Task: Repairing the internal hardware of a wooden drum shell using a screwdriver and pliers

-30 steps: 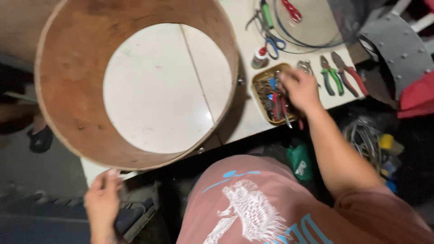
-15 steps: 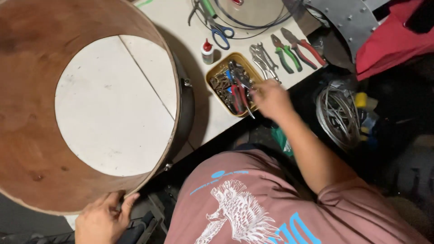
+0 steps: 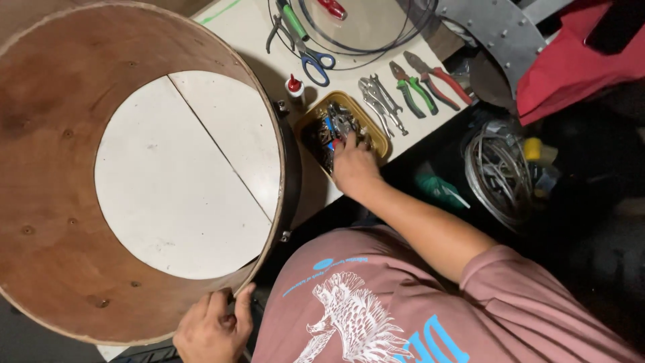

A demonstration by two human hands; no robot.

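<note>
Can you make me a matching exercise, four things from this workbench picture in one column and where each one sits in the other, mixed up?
Things:
1. left hand
2. right hand
3. scissors
4. green-handled pliers

Places:
A. between the locking pliers and the red-handled pliers
B. in the small yellow tray
C. on the near rim of the wooden drum shell
D. beside the cable loop

Pairs: 1-C, 2-B, 3-D, 4-A

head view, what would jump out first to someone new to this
The big round wooden drum shell fills the left side, standing on the white table, with the left hand on its near rim. Right of it, the right hand digs into a yellow tray of small parts, pliers beyond.
</note>
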